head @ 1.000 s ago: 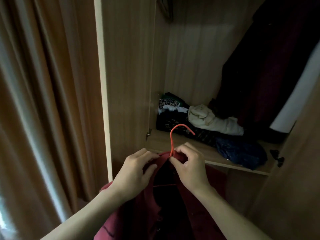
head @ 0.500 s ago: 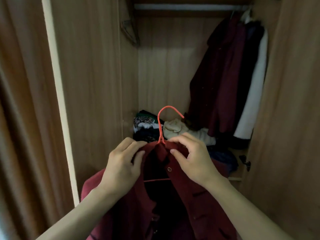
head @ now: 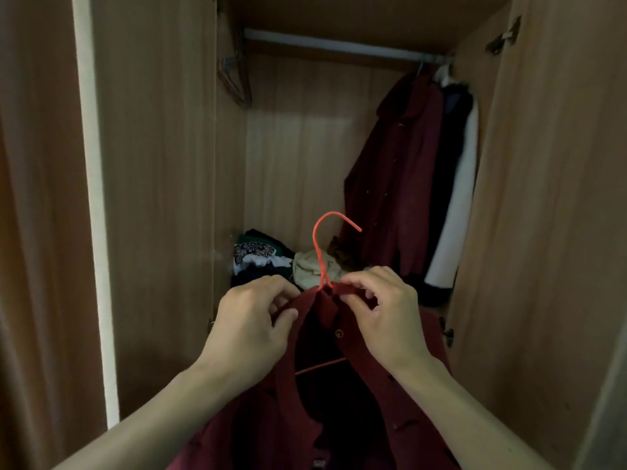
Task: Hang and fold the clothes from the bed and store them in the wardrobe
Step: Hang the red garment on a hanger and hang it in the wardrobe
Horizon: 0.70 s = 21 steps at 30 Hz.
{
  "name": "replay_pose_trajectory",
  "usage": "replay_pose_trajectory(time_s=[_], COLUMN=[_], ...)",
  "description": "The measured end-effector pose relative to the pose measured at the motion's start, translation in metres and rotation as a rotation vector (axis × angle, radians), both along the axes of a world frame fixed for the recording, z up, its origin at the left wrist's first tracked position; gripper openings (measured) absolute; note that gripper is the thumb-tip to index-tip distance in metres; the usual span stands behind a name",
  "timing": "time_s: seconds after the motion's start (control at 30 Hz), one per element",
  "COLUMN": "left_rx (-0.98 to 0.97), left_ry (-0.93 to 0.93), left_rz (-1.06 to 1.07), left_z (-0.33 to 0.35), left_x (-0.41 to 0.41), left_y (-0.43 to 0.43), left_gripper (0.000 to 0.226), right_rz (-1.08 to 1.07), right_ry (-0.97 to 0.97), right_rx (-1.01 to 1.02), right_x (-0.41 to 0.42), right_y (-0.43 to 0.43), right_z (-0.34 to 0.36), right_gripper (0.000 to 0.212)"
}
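Note:
A dark red buttoned shirt (head: 359,418) hangs on a red wire hanger (head: 320,245) in front of the open wardrobe. My left hand (head: 247,330) pinches the shirt's left collar edge just below the hook. My right hand (head: 386,313) pinches the right collar edge beside the hanger's neck. The hook points up and to the right, well below the hanging rail (head: 339,45). The hanger's lower bar shows through the open neckline.
Dark red, black and white garments (head: 417,184) hang at the rail's right end. Empty hangers (head: 234,79) hang at its left end. Folded clothes (head: 268,259) are piled on the shelf behind my hands. Open wooden doors (head: 556,232) stand on both sides.
The view has tilted upward, bringing the rail and hanging clothes into sight. Both hands have lifted the shirt and hanger higher, keeping their grip on the collar.

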<state>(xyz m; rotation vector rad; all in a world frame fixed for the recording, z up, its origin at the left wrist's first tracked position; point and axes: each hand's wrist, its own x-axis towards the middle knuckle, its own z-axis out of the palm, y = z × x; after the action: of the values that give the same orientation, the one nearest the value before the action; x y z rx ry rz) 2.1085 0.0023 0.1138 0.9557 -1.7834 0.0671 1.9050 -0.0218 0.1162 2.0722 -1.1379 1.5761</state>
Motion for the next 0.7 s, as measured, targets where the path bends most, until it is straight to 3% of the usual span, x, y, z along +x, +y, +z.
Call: replay_pose_trajectory(time_s=[0.7], left_rx=[-0.207], left_ry=[-0.032], left_rz=[0.031], left_z=[0.034], left_x=[0.01], left_y=[-0.006], left_gripper=[0.024], right_rz=[0.011], right_ry=[-0.011], right_rx=[-0.102], right_x=[0.007], right_y=[-0.014], right_z=[0.038], right_gripper=[0.022])
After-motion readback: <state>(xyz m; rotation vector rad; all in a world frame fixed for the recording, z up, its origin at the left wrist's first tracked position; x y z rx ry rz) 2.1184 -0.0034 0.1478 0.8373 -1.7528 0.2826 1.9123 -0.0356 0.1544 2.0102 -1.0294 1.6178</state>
